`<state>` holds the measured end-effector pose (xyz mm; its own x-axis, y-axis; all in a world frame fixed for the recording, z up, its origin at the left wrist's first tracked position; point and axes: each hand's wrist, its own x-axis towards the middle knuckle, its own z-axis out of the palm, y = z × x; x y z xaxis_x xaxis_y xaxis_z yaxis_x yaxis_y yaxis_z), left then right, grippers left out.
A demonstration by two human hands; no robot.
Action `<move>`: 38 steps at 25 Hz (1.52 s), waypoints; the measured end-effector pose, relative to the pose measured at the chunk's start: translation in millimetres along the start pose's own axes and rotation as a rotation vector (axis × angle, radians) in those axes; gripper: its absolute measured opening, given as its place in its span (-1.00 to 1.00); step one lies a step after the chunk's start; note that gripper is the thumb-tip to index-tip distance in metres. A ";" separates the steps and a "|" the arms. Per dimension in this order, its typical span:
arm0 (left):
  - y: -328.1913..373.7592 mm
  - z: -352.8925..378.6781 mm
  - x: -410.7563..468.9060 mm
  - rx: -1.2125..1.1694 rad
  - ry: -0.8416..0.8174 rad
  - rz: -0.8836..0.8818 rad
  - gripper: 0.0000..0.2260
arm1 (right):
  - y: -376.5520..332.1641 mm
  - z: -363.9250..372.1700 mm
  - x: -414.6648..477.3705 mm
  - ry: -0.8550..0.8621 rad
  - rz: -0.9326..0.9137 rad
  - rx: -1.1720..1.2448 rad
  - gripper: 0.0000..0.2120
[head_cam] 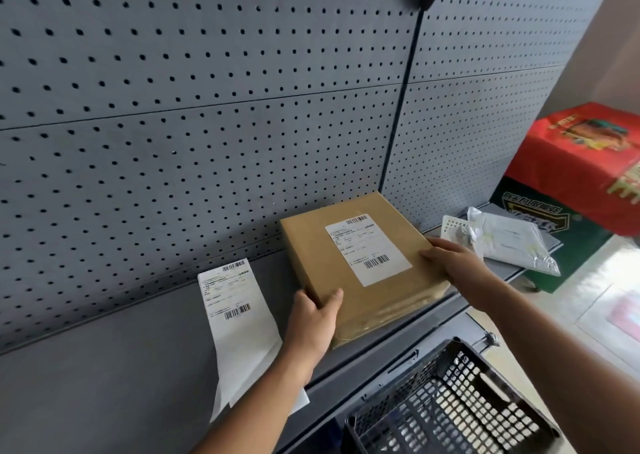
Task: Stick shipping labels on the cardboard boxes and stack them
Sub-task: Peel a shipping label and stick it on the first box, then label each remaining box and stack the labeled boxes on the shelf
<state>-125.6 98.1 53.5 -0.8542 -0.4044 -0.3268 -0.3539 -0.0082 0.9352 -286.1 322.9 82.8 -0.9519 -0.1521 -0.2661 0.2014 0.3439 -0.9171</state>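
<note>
Grey shelf (138,367), hands gripping labelled box (346,280)

Place: a shop stockroom or parcel packing corner.
Wall: grey pegboard panel (207,107) backing a grey shelf (104,367).
Goods: printed red carton (581,149) stacked on a green one (540,218).
Shipping signs: loose label sheet (235,311), grey mailer bag (512,242), black plastic crate (450,405).
</note>
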 end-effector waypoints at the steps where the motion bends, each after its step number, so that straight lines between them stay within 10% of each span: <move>1: -2.1 1.5 2.9 0.015 0.005 -0.007 -0.63 | 3.4 -0.1 3.6 -0.004 0.005 -0.003 -0.79; 15: -9.0 8.9 5.4 0.008 0.035 -0.021 -0.57 | 15.4 -2.4 16.8 -0.082 0.069 -0.088 -0.61; 22: 21.0 -27.9 -8.7 0.156 0.047 0.074 -0.34 | -15.7 12.2 -6.8 0.132 -0.202 -0.206 -0.63; 38: 102.6 -310.4 -151.4 0.679 0.744 0.433 -0.51 | -184.5 271.3 -145.2 -0.265 -0.805 -0.337 -0.75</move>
<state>85.6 -125.4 241.2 -0.5936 -0.7048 0.3884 -0.4107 0.6804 0.6069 -122.3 30.1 210.1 -0.6833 -0.6567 0.3193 -0.6185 0.2881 -0.7311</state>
